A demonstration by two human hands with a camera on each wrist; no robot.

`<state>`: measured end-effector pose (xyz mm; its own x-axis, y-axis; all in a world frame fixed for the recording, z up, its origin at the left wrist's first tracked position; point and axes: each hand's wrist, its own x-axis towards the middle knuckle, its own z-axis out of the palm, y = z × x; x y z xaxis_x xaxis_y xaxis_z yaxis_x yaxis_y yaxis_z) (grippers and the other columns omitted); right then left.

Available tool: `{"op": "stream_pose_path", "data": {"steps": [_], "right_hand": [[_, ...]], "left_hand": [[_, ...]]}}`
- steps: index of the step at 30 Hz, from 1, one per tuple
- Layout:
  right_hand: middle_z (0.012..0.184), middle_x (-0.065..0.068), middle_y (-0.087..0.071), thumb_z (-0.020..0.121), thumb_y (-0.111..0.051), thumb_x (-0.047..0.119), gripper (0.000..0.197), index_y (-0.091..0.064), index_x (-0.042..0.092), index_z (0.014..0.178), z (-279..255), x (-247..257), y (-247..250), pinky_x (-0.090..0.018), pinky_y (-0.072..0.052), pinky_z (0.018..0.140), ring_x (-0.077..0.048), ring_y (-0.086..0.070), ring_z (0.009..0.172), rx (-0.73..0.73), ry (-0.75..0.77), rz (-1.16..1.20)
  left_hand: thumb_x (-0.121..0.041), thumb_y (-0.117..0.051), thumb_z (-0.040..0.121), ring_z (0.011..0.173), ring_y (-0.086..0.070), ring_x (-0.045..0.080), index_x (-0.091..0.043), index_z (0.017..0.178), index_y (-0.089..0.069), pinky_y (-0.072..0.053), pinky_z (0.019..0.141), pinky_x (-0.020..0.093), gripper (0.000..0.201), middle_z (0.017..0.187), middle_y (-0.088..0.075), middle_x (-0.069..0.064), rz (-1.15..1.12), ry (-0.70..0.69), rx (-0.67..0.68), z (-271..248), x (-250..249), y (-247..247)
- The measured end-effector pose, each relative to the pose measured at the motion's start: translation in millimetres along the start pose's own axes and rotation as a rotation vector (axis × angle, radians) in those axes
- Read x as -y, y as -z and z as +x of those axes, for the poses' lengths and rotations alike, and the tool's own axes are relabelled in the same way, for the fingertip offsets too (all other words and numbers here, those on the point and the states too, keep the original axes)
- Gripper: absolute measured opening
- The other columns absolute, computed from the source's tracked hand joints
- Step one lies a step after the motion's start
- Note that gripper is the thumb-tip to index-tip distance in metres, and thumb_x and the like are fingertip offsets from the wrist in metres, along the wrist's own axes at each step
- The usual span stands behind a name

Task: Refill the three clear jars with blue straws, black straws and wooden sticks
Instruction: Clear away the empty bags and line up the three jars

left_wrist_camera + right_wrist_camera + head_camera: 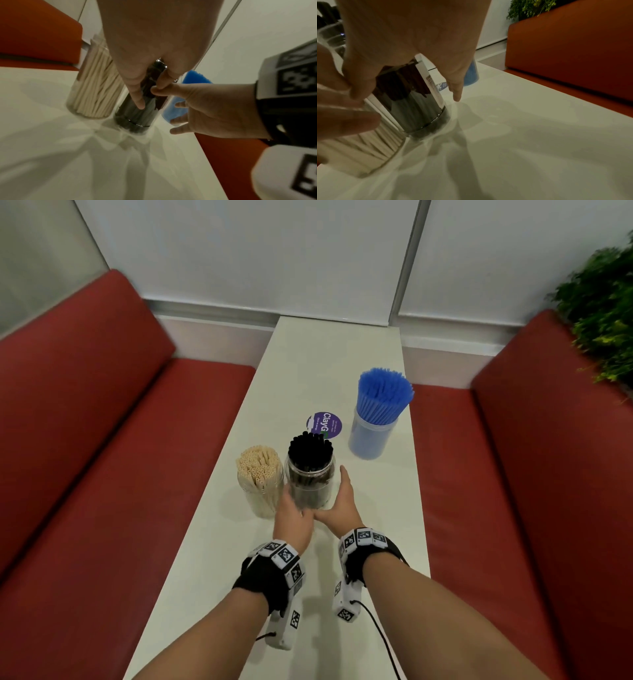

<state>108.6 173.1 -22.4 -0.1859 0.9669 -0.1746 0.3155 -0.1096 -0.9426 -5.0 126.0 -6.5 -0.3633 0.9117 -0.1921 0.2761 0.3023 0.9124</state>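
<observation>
A clear jar of black straws [310, 484] stands on the white table [342, 354] between my two hands. My left hand [293, 517] lies against its left side, with the thumb [137, 100] resting on the front of the glass. My right hand [342, 501] is on its right side with straight, spread fingers [178, 119], and its thumb meets my left hand at the front. A jar of wooden sticks [260, 484] stands right beside it on the left. The jar of blue straws [373, 433] stands farther back on the right.
A round purple sticker [324, 424] lies on the table behind the black jar. Red benches [102, 440] [531, 474] flank the narrow table. A green plant [603, 313] stands behind the right bench. A white wall closes the far end.
</observation>
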Motion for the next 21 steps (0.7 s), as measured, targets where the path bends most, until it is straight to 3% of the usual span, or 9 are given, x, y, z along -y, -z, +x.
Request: {"op": "stream_pose_path", "data": {"steps": [2,3,5,7,8,10,12,17,21], "right_hand": [[0.165,-0.003,-0.018,0.066,-0.093,0.016,0.128,-0.007,0.019,0.161,9.8,3.4,-0.1,-0.031,-0.02,0.122,-0.012,-0.017,0.152,-0.015,-0.027,-0.024],[0.165,-0.003,-0.018,0.067,-0.091,0.014,0.126,-0.007,0.02,0.161,15.2,4.4,0.9,-0.032,-0.021,0.122,-0.014,-0.019,0.152,-0.02,-0.017,-0.017],[0.16,0.007,-0.028,0.066,-0.09,0.015,0.119,-0.016,0.031,0.158,24.1,9.7,5.3,-0.02,-0.024,0.115,-0.001,-0.027,0.145,-0.04,0.023,-0.012],[0.142,0.036,-0.038,0.065,-0.088,0.019,0.104,-0.028,0.057,0.141,32.8,11.6,10.7,0.0,-0.027,0.102,0.024,-0.035,0.126,-0.055,0.095,-0.021],[0.131,0.044,-0.04,0.066,-0.087,0.019,0.097,-0.031,0.064,0.131,36.5,12.7,13.3,0.004,-0.03,0.095,0.028,-0.038,0.12,-0.061,0.122,-0.022],[0.128,0.04,-0.044,0.07,-0.087,0.018,0.09,-0.034,0.063,0.126,44.2,16.2,16.6,0.002,-0.035,0.093,0.026,-0.043,0.118,-0.079,0.141,-0.007],[0.129,0.034,-0.046,0.074,-0.086,0.018,0.085,-0.033,0.06,0.127,54.1,21.2,18.0,-0.001,-0.035,0.094,0.025,-0.043,0.118,-0.104,0.15,0.0],[0.118,0.047,-0.053,0.08,-0.083,0.019,0.078,-0.038,0.069,0.12,85.0,30.1,22.9,0.004,-0.037,0.087,0.025,-0.048,0.114,-0.093,0.169,-0.008],[0.119,0.035,-0.057,0.081,-0.08,0.013,0.069,-0.044,0.057,0.12,115.2,38.0,29.7,-0.005,-0.042,0.092,0.021,-0.052,0.111,-0.076,0.157,-0.002]], "left_hand": [[0.006,-0.048,0.089,0.132,-0.049,0.023,-0.01,0.154,-0.025,-0.041,0.112,0.04,0.071,0.15,-0.045,0.008,-0.008,-0.02,0.067,2.6,-8.4,-7.0],[0.005,-0.046,0.091,0.134,-0.048,0.025,-0.01,0.157,-0.02,-0.041,0.113,0.042,0.072,0.152,-0.043,0.009,0.004,-0.016,0.072,6.3,-10.3,-9.8],[0.001,-0.046,0.093,0.131,-0.051,0.029,-0.01,0.157,-0.018,-0.043,0.11,0.044,0.071,0.151,-0.044,0.013,0.015,0.015,0.073,15.5,-14.6,-13.3],[0.0,-0.046,0.093,0.132,-0.052,0.029,-0.011,0.156,-0.023,-0.042,0.111,0.04,0.068,0.148,-0.049,0.013,0.0,-0.002,0.081,24.1,-18.4,-15.9],[-0.001,-0.047,0.093,0.131,-0.053,0.027,-0.012,0.155,-0.026,-0.042,0.11,0.035,0.067,0.146,-0.052,0.01,-0.011,-0.022,0.085,27.5,-21.4,-17.2],[-0.006,-0.053,0.093,0.129,-0.055,0.021,-0.016,0.155,-0.023,-0.043,0.107,0.031,0.069,0.142,-0.055,0.004,-0.044,-0.06,0.088,36.8,-25.5,-20.6],[-0.014,-0.06,0.092,0.132,-0.052,0.019,-0.017,0.157,-0.016,-0.043,0.111,0.036,0.079,0.147,-0.049,0.004,-0.057,-0.066,0.095,50.3,-28.6,-24.3],[-0.016,-0.07,0.085,0.144,-0.036,0.029,-0.012,0.159,-0.01,-0.039,0.115,0.047,0.096,0.161,-0.021,0.015,-0.031,0.024,0.048,95.6,-34.6,-33.5],[-0.017,-0.077,0.079,0.142,-0.035,0.031,-0.008,0.154,-0.02,-0.037,0.115,0.048,0.095,0.154,-0.029,0.019,-0.065,-0.008,-0.021,127.7,-39.9,-46.8]]}}
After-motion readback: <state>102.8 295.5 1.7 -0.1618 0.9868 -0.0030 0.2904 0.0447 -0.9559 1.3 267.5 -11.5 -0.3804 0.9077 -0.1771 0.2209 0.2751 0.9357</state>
